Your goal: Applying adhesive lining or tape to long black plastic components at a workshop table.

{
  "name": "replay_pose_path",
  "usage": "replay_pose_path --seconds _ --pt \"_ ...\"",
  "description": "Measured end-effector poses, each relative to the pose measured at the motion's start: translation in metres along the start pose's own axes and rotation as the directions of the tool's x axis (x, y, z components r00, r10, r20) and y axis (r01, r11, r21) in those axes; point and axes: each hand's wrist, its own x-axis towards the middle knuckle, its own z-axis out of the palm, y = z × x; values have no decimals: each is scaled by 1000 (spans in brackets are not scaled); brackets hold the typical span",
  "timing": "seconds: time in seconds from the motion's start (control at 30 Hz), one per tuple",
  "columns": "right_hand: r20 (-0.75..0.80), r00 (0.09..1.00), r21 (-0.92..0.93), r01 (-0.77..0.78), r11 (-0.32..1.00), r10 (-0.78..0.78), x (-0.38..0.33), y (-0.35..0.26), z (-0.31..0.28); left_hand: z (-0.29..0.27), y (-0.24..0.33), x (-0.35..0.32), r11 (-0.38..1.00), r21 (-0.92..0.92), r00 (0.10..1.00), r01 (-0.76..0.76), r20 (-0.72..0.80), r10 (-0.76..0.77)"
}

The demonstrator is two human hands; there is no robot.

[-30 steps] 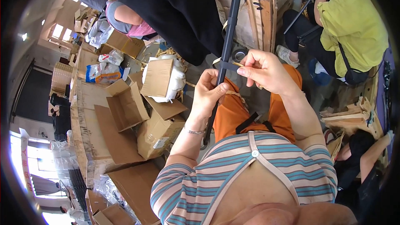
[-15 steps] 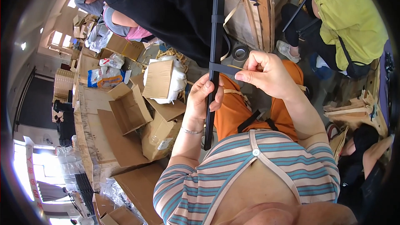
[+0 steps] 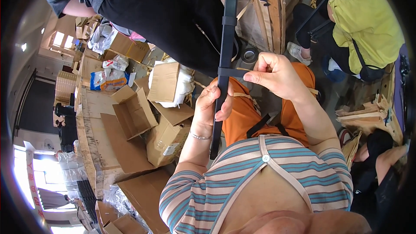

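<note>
Gripping a long, flat black bar [image 3: 225, 56] — left hand [image 3: 211, 108] fingers wrapped, right hand [image 3: 275, 76] fingers pinching its band.

Wearer: sleeveless knit top [image 3: 277, 177], beige w/ teal-blue horizontal stripes, ribbed. Beige strap [image 3: 286, 177] crossing chest, small white button [image 3: 265, 158] at junction. Orange shorts [image 3: 242, 112] w/ black straps over lap. Thin silver bracelet [image 3: 200, 136] on left wrist. Forearms bare, no sleeves.
</note>
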Motion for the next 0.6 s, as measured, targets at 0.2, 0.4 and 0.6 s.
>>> replay_pose_path --seconds 0.2,0.4,0.6 --pt "82 990 155 -124 980 113 6 6 3 3 -2 2 999 27 1000 16 9 -17" --pt "180 983 17 -41 999 37 13 10 1 0 -7 5 979 198 977 43 -213 0" --pt "117 974 -166 212 963 -194 14 18 11 -3 -8 6 969 223 964 102 -263 -41"
